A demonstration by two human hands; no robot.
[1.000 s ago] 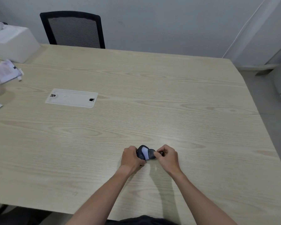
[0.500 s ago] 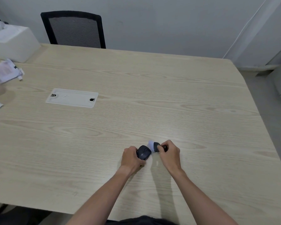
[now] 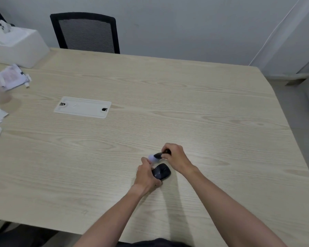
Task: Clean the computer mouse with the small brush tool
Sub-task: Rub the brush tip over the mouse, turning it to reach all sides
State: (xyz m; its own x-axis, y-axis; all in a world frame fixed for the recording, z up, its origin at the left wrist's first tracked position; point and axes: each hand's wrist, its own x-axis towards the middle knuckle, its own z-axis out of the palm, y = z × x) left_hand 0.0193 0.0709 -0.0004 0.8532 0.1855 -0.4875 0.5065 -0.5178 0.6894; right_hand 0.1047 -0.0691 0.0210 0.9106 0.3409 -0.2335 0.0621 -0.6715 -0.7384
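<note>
A black computer mouse (image 3: 161,171) lies on the wooden table (image 3: 185,107) near its front edge. My left hand (image 3: 147,173) grips the mouse from its left side. Just beyond the mouse, my right hand (image 3: 176,157) pinches the dark handle of the small brush tool (image 3: 156,156). The brush's pale bristle tip points left, close to my left hand's fingertips and a little off the mouse's far end.
A white cable-port plate (image 3: 82,107) is set in the table at centre left. A white box (image 3: 16,44) and loose papers (image 3: 8,78) sit at the far left. A black mesh chair (image 3: 86,32) stands behind the table.
The brush has come off the top of the mouse and moved away past its far end. The mouse's upper side now shows uncovered in my left hand.
</note>
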